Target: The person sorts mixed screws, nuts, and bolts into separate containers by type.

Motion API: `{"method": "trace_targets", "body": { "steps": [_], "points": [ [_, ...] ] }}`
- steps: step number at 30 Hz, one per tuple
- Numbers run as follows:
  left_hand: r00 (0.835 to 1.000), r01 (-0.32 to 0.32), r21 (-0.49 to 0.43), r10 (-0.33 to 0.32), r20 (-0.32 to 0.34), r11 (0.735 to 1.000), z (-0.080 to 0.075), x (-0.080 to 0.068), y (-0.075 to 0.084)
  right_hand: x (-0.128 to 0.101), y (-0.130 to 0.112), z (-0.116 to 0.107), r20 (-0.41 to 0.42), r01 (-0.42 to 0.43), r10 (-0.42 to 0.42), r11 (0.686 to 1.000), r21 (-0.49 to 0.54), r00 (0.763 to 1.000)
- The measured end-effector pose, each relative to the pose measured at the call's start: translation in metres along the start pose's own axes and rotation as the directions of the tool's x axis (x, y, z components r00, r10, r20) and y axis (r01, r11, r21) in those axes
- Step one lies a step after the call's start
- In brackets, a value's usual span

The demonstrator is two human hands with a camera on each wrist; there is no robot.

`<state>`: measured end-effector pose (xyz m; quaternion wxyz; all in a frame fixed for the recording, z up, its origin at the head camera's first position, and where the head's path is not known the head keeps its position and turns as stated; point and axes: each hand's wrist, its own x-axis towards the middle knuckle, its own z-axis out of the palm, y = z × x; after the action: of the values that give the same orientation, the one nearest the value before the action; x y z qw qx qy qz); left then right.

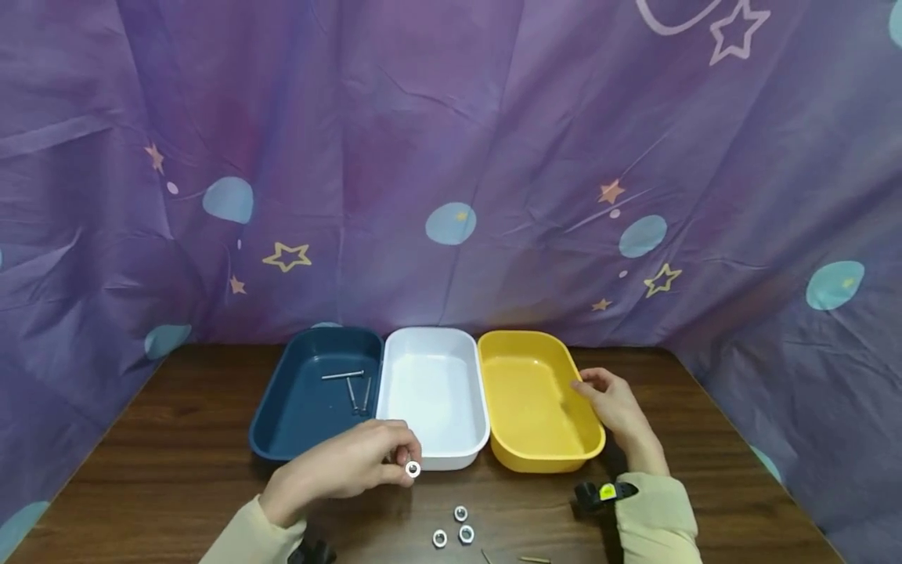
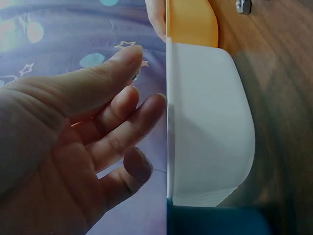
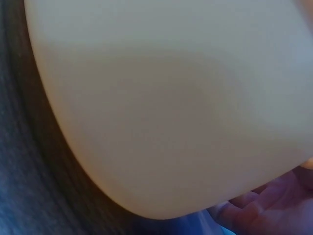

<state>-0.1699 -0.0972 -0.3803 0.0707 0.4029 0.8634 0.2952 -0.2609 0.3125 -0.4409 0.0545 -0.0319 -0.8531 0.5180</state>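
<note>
**Loose nuts [image 1: 467, 534], near side of a brown desk [image 1: 155, 454]**

Three, grouped toward the near edge; two slender brass-coloured pieces [image 1: 535, 559] lay nearer and to their right, presumably all for easy reach.

Blue tray [image 1: 296, 415]: far edge, left. Contained three bolts [image 1: 343, 375], apparently kept together as like items.

Left hand [image 1: 355, 458]: forearm extended from the near left, fingers bent. Thumb and fingertips pinched a single nut [image 1: 413, 469] by the near left corner of the white tray [image 1: 431, 392], a hold probably suited to so small a part.

White tray: far edge, middle, beside the blue.

Yellow tray [image 1: 532, 399]: far edge, right.

Right hand [image 1: 620, 407]: forearm angled from the near right corner; thumb over the yellow tray's right rim, fingers outside, gripping it, perhaps to steady it.
</note>
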Motion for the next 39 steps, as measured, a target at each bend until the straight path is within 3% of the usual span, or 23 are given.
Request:
{"method": "trace_targets", "body": {
  "steps": [7, 13, 24, 27, 32, 39],
  "points": [
    [0.999, -0.051, 0.032, 0.052, -0.003, 0.998, -0.008, 0.022, -0.008, -0.001, 0.000, -0.003, -0.014, 0.014, -0.014, 1.000, -0.009, 1.000],
    [0.999, -0.034, 0.051, 0.033, 0.013, 0.998, -0.014, 0.037, -0.016, -0.002, 0.000, 0.000, -0.021, -0.002, 0.002, 1.000, 0.013, 1.000],
    [0.988, 0.094, 0.216, -0.117, 0.099, 0.972, -0.031, 0.083, -0.030, -0.001, -0.001, 0.001, -0.015, -0.019, 0.019, 1.000, -0.004, 1.000],
    [0.984, 0.117, 0.216, -0.143, 0.107, 0.969, -0.034, 0.098, -0.035, -0.002, 0.000, 0.000, -0.011, -0.027, 0.027, 1.000, -0.010, 1.000],
    [0.975, 0.186, 0.169, -0.204, 0.092, 0.968, -0.035, 0.121, -0.045, -0.004, 0.001, -0.002, -0.001, -0.030, 0.030, 1.000, -0.008, 1.000],
    [0.957, 0.287, 0.148, -0.291, 0.003, 0.946, -0.037, 0.141, -0.051, -0.002, -0.001, -0.002, -0.005, -0.014, 0.013, 1.000, -0.025, 1.000]
  ]
}}
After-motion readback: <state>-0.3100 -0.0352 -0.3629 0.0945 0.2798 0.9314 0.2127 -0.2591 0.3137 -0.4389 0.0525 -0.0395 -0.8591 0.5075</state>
